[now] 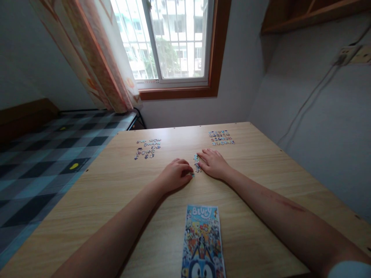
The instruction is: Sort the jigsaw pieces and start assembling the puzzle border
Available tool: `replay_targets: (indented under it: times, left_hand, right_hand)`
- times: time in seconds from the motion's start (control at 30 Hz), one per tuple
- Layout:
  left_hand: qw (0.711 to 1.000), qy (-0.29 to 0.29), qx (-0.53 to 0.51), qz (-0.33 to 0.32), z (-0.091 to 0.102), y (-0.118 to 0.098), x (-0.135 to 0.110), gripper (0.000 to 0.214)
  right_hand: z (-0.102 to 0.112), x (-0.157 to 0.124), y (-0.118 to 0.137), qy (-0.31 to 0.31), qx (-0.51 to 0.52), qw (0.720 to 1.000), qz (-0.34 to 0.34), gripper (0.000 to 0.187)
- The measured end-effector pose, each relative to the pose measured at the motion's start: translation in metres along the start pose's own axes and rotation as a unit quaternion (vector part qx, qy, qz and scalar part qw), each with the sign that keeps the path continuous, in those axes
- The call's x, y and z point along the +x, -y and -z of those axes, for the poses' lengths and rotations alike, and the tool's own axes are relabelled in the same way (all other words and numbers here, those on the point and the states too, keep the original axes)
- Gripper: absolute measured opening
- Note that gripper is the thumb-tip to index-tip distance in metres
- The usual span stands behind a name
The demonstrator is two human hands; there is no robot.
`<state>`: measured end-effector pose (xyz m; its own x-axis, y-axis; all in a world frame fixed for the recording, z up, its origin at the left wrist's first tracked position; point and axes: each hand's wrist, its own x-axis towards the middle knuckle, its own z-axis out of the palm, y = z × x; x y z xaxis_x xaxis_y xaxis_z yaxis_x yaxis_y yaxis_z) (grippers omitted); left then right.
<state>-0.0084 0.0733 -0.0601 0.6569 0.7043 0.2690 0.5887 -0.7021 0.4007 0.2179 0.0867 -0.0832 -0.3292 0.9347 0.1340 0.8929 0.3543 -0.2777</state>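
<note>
My left hand point(177, 174) is closed in a pinch on a small puzzle piece point(191, 175), held low at the table by its thumb and fingertips. Just right of it, a narrow strip of joined puzzle pieces point(197, 163) lies on the wooden table point(162, 239). My right hand point(213, 163) rests flat, fingers stretched out, with its fingertips at the strip's right edge; part of the strip may be hidden under them. Nearer to me lies a colourful picture sheet point(203, 239) marked "Bluey", between my forearms.
Loose puzzle pieces point(147, 148) are spread at the far left of the table. More pieces in rows point(220, 137) lie at the far right. A bed with a checked cover point(72, 143) stands left of the table; a window point(179, 42) and curtain point(95, 54) are beyond.
</note>
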Motion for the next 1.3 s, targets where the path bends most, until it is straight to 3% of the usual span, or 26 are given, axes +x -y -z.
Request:
replay_targets:
  times: [0.17,0.57,1.3]
  left_hand:
    - [1.0,-0.006,0.002,0.016,-0.006,0.0,0.0,0.017]
    - [0.997,-0.071,0.014,-0.026,-0.027,-0.012,0.008,0.019]
    - [0.997,-0.066,0.02,-0.029,-0.026,-0.012,0.006,0.017]
  right_hand:
    - [0.001,-0.001,0.002,-0.005,-0.002,1.0,0.0,0.052]
    - [0.0,-0.001,0.003,-0.01,-0.009,1.0,0.002,0.051]
    - [0.003,-0.001,0.004,-0.006,-0.007,1.0,0.0,0.051]
